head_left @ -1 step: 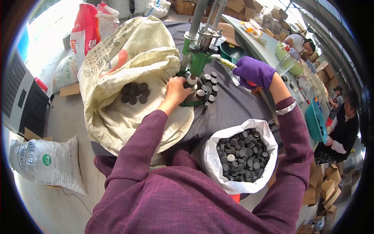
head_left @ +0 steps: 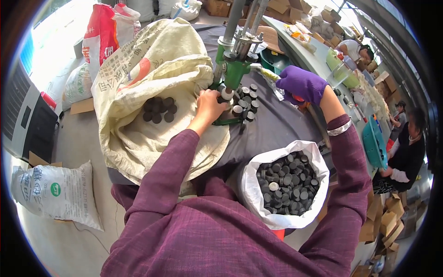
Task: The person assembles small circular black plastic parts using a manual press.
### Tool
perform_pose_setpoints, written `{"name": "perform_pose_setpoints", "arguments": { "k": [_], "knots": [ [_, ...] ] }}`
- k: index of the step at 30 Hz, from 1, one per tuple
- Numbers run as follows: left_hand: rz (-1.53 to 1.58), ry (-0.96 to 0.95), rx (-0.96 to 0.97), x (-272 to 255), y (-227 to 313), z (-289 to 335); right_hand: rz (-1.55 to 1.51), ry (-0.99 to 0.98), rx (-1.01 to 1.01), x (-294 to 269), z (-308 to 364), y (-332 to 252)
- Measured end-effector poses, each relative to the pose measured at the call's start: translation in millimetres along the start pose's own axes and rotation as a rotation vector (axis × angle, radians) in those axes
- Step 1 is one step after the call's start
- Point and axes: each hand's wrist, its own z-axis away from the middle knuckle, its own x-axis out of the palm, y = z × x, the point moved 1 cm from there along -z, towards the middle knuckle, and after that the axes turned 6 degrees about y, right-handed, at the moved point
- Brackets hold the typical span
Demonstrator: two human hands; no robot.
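A green hand press with a steel column and a spring stands on the dark-clothed table. My left hand, bare, has its fingers closed at the base of the press, against the white round tip of the plunger. What the fingertips hold there is hidden. In a purple glove, my right hand is closed around the end of the press lever, which is wrapped in yellow and clear plastic. Small dark round caps lie in a pile just right of the plunger.
A cream woven sack lies open at the left with several dark caps on it. Near my right arm stands a white sack full of caps. A green bowl sits behind the lever. Co-workers are at the right.
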Motion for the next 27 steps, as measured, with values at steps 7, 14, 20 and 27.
{"name": "perform_pose_setpoints", "arguments": {
  "k": [7, 14, 20, 27],
  "knots": [
    [0.035, 0.141, 0.004, 18, -8, -1, -0.094, 0.013, -0.003, 30, 5, 10],
    [0.018, 0.138, 0.166, 0, -7, -3, -0.714, 0.311, 0.045, 110, 16, 38],
    [-0.755, -0.039, -0.073, -97, -42, -7, -0.639, 0.315, 0.045, 109, 17, 31],
    [-0.959, 0.112, -0.029, -93, -108, 4, -0.564, 0.201, 0.003, 93, 14, 23]
  ]
}}
